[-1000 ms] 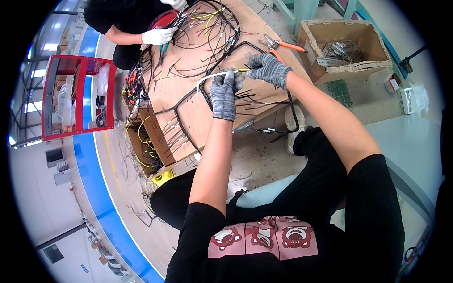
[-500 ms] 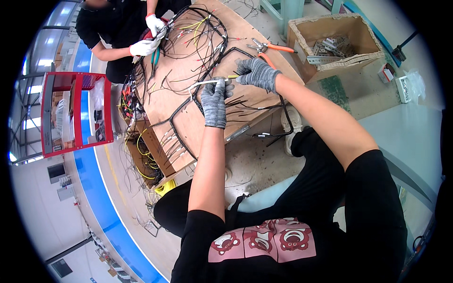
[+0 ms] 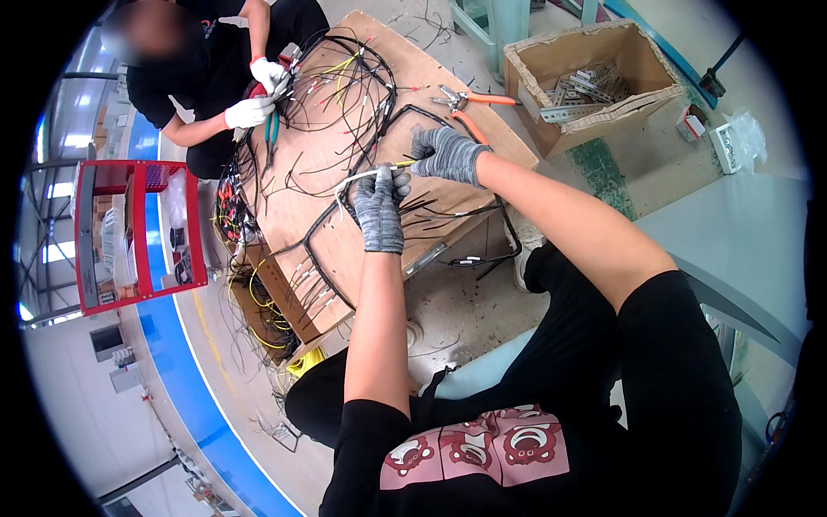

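Grey knit gloves cover both my hands above the wooden board. My left hand [image 3: 379,211] is closed, thumb and fingers pinching a thin white tube [image 3: 351,179] whose free end curves off to the left. Just right of it, my right hand [image 3: 450,157] pinches a short yellow wire [image 3: 403,164]. Wire and tube lie nearly in line between the hands; whether one is inside the other is hidden by the fingers. Beneath and around them spreads a black wire harness [image 3: 389,110] with many thin loose ends.
Orange-handled pliers [image 3: 469,99] lie beyond my right hand. A cardboard box [image 3: 594,82] of metal pieces stands at the far right. Across the board, a co-worker's white-gloved hands [image 3: 250,112] work near green-handled pliers [image 3: 272,127]. A red-framed shelf [image 3: 138,228] stands left.
The whole view has shifted slightly, so the board and box sit farther left. Both my hands keep their pinch on the tube and wire, close together as before.
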The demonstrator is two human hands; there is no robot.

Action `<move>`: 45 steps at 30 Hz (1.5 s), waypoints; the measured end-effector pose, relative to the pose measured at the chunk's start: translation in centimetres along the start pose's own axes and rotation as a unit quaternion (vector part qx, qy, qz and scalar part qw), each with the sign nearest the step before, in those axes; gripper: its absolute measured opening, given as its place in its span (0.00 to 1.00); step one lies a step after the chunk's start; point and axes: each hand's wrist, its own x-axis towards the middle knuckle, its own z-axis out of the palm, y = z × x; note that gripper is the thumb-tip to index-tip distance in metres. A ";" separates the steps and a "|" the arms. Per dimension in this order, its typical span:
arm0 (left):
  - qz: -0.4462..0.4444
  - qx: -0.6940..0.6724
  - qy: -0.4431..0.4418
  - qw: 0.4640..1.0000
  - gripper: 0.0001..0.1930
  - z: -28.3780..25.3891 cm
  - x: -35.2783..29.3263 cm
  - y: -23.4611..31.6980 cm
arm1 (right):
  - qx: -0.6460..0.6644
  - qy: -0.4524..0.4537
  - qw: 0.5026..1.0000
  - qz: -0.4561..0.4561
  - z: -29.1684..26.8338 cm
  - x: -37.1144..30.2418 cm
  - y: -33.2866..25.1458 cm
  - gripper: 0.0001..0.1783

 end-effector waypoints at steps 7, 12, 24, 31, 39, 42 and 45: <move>0.005 -0.013 -0.019 1.000 0.07 -0.5 0.0 -0.1 | 0.044 -0.004 0.999 0.009 0.2 -0.2 -0.3 0.12; -0.016 -0.024 -0.014 0.999 0.07 -0.1 -0.1 -0.2 | 0.008 -0.012 1.000 0.012 0.0 0.1 0.1 0.17; -0.015 -0.071 -0.036 0.997 0.07 -0.2 0.0 -0.2 | 0.044 -0.003 0.999 0.020 0.2 -0.1 0.1 0.14; -0.043 -0.132 -0.050 0.989 0.06 -0.6 0.1 -0.6 | 0.094 -0.011 0.992 0.078 -0.2 -0.6 -0.9 0.18; -0.052 -0.178 -0.066 0.981 0.06 -0.8 0.5 -1.0 | 0.065 -0.027 0.996 0.045 -0.5 -0.4 -0.9 0.19; -0.044 -0.156 -0.061 0.985 0.06 -0.5 0.4 -0.8 | 0.061 -0.029 0.997 0.047 -0.5 -0.3 -0.8 0.18; -0.034 -0.124 -0.063 0.990 0.06 -0.6 0.4 -0.7 | 0.060 -0.023 0.997 0.049 -0.6 -0.4 -0.8 0.17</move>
